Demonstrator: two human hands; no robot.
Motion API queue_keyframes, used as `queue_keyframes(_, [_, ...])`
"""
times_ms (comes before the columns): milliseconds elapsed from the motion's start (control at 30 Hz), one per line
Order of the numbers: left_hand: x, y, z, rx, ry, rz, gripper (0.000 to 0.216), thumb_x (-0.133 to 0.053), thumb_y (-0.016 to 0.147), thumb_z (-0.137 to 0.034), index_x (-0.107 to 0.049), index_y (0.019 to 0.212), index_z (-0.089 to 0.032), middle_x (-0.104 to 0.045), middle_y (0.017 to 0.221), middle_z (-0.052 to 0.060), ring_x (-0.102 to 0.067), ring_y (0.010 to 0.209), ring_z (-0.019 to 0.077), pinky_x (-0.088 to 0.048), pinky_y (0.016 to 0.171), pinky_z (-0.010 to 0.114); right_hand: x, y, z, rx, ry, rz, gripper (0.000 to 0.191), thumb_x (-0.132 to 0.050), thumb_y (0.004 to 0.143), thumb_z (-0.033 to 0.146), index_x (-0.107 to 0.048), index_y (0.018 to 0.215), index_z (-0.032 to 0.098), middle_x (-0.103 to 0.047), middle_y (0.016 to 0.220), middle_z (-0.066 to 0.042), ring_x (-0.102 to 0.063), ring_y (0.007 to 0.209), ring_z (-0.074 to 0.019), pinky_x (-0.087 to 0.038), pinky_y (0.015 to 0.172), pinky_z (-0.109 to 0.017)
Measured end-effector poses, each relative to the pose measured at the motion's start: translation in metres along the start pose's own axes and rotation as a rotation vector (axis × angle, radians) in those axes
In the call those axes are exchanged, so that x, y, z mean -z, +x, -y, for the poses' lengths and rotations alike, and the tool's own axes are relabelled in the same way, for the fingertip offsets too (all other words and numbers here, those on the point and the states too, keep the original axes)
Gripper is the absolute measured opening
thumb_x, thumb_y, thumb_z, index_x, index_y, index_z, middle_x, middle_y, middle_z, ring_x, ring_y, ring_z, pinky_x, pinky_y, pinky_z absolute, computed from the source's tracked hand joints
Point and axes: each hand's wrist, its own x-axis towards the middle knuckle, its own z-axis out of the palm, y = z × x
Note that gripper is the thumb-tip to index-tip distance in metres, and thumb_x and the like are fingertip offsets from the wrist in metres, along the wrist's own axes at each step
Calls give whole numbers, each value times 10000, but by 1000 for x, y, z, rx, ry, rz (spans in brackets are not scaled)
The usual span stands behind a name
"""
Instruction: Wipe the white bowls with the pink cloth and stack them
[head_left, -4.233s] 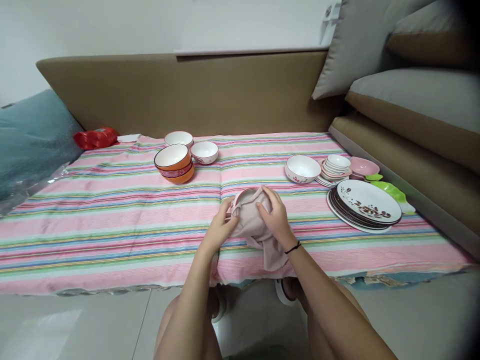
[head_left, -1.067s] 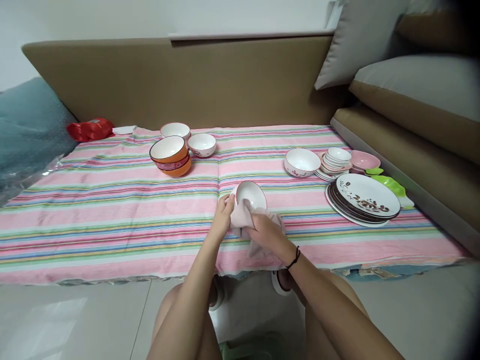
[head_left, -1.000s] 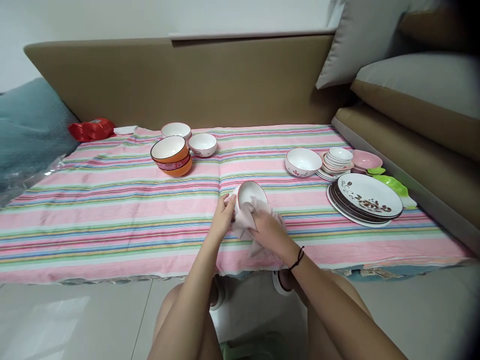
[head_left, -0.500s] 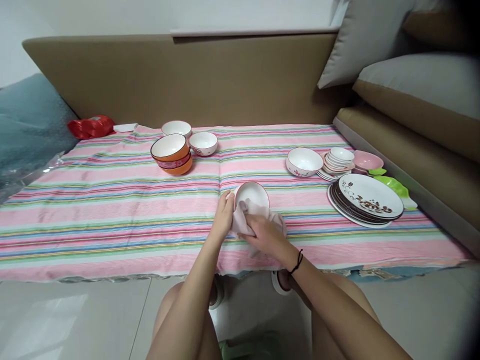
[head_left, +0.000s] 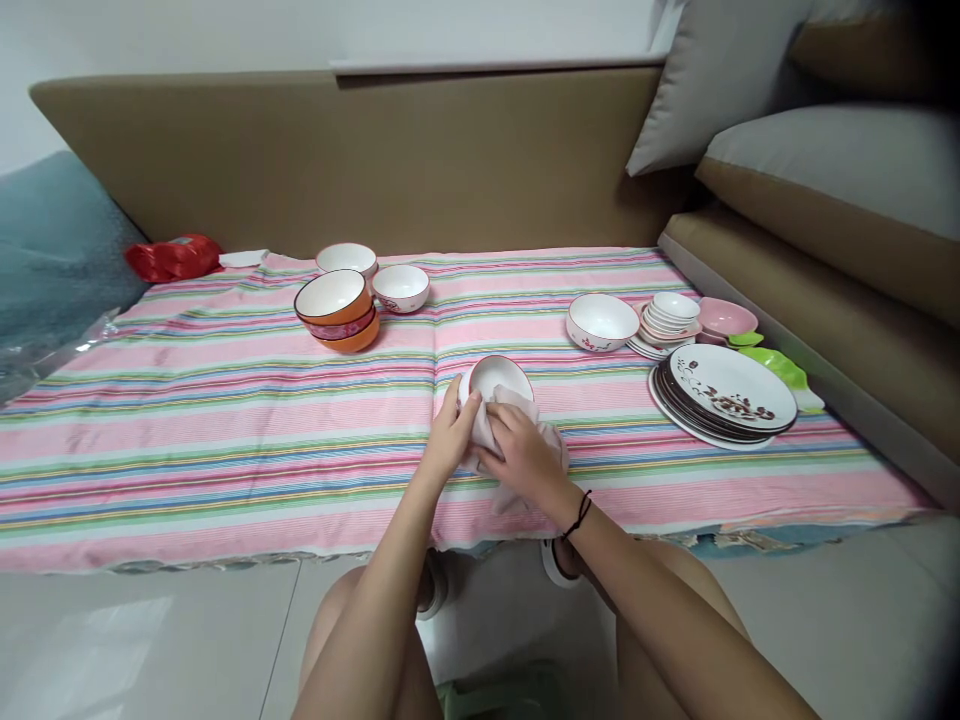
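A white bowl with a thin red rim is tilted toward me above the striped cloth. My left hand grips its left side, thumb near the rim. In my right hand is a pale pinkish-grey wiping cloth, bunched up and pressed against the bowl's near side and inside edge. Part of the wiping cloth hangs below the right hand. The bowl's lower part is hidden behind the hands and cloth.
Left are stacked orange bowls and white bowls. Right stand another white bowl, small stacked dishes, a pink bowl, patterned plates and a green leaf-shaped dish. Cushions line the right side.
My right hand has shifted up with the wiping cloth, which now covers more of the bowl's near rim. The left hand keeps its hold; the whole view has shifted slightly.
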Motion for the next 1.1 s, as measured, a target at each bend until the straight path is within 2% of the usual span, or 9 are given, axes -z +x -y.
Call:
queue_keyframes(167, [3,-1,-3,-14,-30,20,542,-457,934,-469,-461,1414,-216,-432,1511,76,-372,1406,252,-256,1172,392,-3,-2,-7,-61,12,131,216,-559,898,211,-642,1081,131,-668,1032,-113,-623,973,-242,-521,876,-386])
queue_keyframes(300, [7,-5,-7,37,-63,47,596,-487,918,-485,-432,1450,-223,-437,1505,74,-430,1350,266,-368,1090,382,2,-5,-18,-97,-186,171,619,-692,828,390,-502,1374,166,-456,1453,-175,-374,1359,-375,-416,1027,-495])
queue_keyframes(367, [8,-5,-8,106,-87,56,651,-524,892,-510,-408,1469,-232,-518,1426,87,-524,1236,273,-461,967,370,6,-4,-20,-103,-253,176,630,-675,841,412,-485,1394,177,-427,1482,-173,-323,1392,-384,-383,1046,-507])
queue_keyframes(500, [10,-4,-9,163,-107,23,625,-566,870,-518,-471,1422,-242,-616,1262,93,-585,1105,255,-484,877,340,11,1,-12,-66,-260,302,180,-523,907,191,-677,984,136,-702,983,-135,-618,981,-268,-450,904,-393])
queue_keyframes(633, [12,-1,-9,183,-166,-18,610,-579,864,-528,-470,1387,-234,-646,1127,87,-609,1018,224,-485,817,309,10,-1,-4,-106,-148,260,201,-446,893,127,-642,919,164,-690,862,-64,-613,776,-191,-431,665,-281])
queue_keyframes(733, [12,0,-9,194,-184,12,560,-564,856,-548,-514,1290,-199,-637,938,54,-613,845,182,-488,713,283,7,-7,-10,-101,-169,227,232,-496,873,125,-646,1047,155,-694,1064,-108,-613,997,-229,-444,848,-335])
queue_keyframes(867, [13,-1,-12,161,-203,54,493,-576,843,-532,-574,1227,-225,-599,1194,80,-598,989,194,-500,765,283,6,-8,-22,-125,-330,149,403,-582,872,245,-578,1257,128,-479,1449,-188,-371,1372,-328,-232,1125,-508])
queue_keyframes(1000, [13,-2,-11,239,-204,35,649,-565,861,-533,-420,1423,-244,-493,1409,120,-547,1173,236,-488,854,310,10,1,-10,-208,-342,230,197,-502,887,173,-680,968,150,-716,1007,-134,-616,1024,-267,-417,901,-374])
queue_keyframes(1100, [13,-1,-8,233,-206,-13,713,-587,845,-540,-377,1443,-212,-487,1421,157,-547,1181,257,-489,856,336,13,6,7,-323,-212,153,184,-479,874,174,-662,896,178,-699,780,-54,-621,730,-192,-385,635,-275])
